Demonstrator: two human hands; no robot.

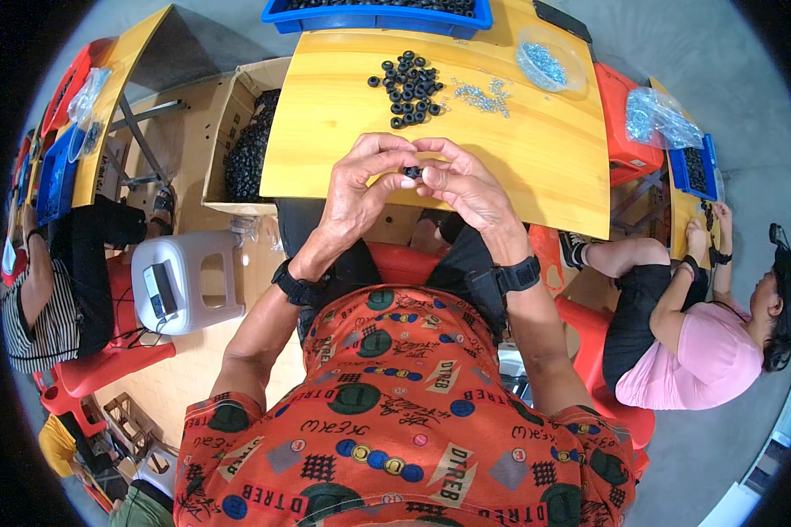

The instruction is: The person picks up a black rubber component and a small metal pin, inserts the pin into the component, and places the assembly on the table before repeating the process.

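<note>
Both my hands meet over the near edge of the yellow table (pixel 325 114). My left hand (pixel 365 180) and my right hand (pixel 464 186) pinch a small black ring-shaped part (pixel 412 172) between thumbs and fingertips. Its finer details are too small to tell. Just beyond my fingers lies a loose pile of black ring-shaped parts (pixel 407 90). To the right of that pile is a scatter of small shiny metal pieces (pixel 483 98).
A blue tray (pixel 378 19) of black parts stands at the table's far edge. At the far right is a clear bowl (pixel 549 57) of metal pieces. A cardboard box (pixel 222 189) of black parts sits left of the table. People sit at tables on both sides.
</note>
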